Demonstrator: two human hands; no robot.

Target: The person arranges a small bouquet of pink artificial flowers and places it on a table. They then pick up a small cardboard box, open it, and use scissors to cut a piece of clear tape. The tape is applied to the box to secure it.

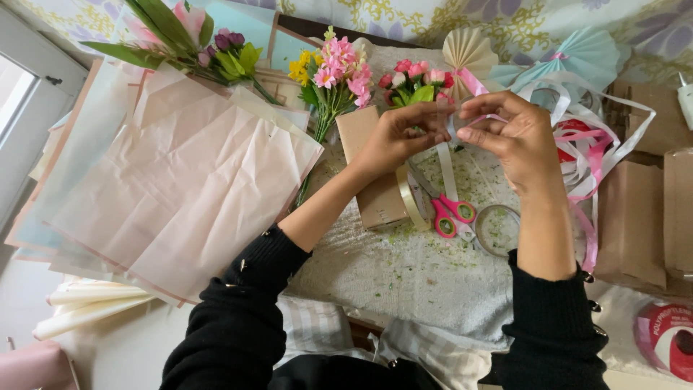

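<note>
My left hand point(404, 133) and my right hand point(509, 133) meet above a brown paper-wrapped box point(372, 162). Both pinch a piece of clear tape point(453, 119) between their fingertips, and a white ribbon point(447, 170) hangs down just below the tape. Under the hands lie pink-handled scissors point(451, 213) and a roll of clear tape point(411, 198) leaning on the box. Small bunches of artificial flowers point(336, 72) lie beyond the box.
A stack of pale pink and blue paper sheets point(166, 180) covers the left. Tangled pink and white ribbons point(588, 155), paper fans point(469, 50), brown paper bags point(632, 220) and a red tape roll point(668, 339) sit at right. Another clear tape ring point(497, 230) lies near the scissors.
</note>
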